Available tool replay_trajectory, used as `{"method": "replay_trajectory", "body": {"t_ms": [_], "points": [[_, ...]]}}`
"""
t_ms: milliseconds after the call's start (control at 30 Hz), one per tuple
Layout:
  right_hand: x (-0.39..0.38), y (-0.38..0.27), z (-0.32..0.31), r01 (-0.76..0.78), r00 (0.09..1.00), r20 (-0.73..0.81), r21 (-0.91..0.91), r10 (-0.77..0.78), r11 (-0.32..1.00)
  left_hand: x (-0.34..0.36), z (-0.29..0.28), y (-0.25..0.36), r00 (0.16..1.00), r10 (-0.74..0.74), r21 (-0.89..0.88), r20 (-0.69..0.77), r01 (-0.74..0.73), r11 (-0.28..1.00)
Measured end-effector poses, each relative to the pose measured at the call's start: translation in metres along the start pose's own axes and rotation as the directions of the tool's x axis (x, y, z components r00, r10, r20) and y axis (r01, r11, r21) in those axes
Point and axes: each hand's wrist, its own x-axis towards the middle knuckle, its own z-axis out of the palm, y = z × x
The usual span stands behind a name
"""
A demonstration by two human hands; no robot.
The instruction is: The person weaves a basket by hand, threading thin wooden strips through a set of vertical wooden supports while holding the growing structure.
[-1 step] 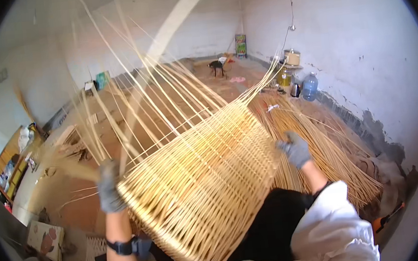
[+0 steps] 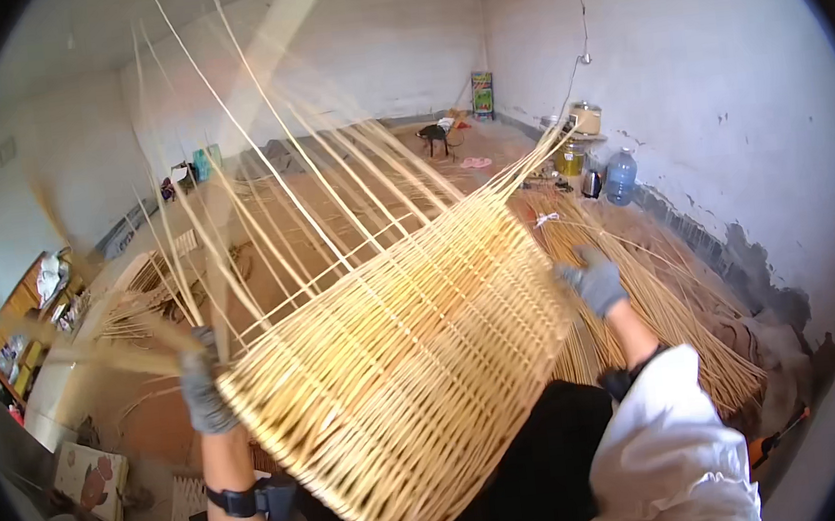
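Note:
A pale woven panel (image 2: 397, 363) of thin strips slants across my lap, long loose stakes fanning upward from its far edge, several blurred. My left hand (image 2: 206, 381), in a grey glove, is closed on the panel's left corner beside a blurred pale strip; its fingertips are partly hidden. My right hand (image 2: 596, 283), also gloved, is at the panel's right edge with thumb raised and fingers apart; whether the fingertips touch the edge is unclear.
Bundled strips (image 2: 666, 337) lie on the floor at right, near a blue water jug (image 2: 621, 177) and a kettle (image 2: 592, 182) by the wall. A dark stool (image 2: 433, 136) stands at the back. A wooden bench (image 2: 17, 324) with items and a printed pad (image 2: 90, 483) are at left.
The panel's left corner has shifted left with my left hand, and its right end sits slightly higher. My right hand has risen a little; the loose stakes have swayed.

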Motion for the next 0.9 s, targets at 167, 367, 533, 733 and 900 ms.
{"method": "replay_trajectory", "body": {"t_ms": [167,367,533,733,900], "points": [[0.072,-0.017,-0.013,-0.481,0.79,0.588,0.419,0.174,0.77,0.021,-0.1,-0.018,0.996,-0.003,-0.016,-0.088,0.001,1.0],[-0.038,0.08,0.091,-0.439,0.895,0.319,0.5,0.313,0.747,0.003,-0.244,-0.154,0.997,-0.072,-0.049,-0.011,0.071,0.996],[-0.133,0.193,0.123,-0.665,0.74,0.267,0.154,0.617,0.731,-0.008,-0.157,-0.211,0.764,-0.45,0.106,-0.463,0.552,0.827],[-0.156,0.217,0.138,-0.607,0.727,0.184,-0.281,0.662,0.744,-0.025,-0.112,-0.213,0.67,-0.492,0.336,-0.556,0.722,0.604],[-0.158,0.238,0.147,-0.589,0.74,0.193,-0.278,0.645,0.759,-0.031,-0.102,-0.202,0.716,-0.431,0.374,-0.549,0.672,0.639]]}}
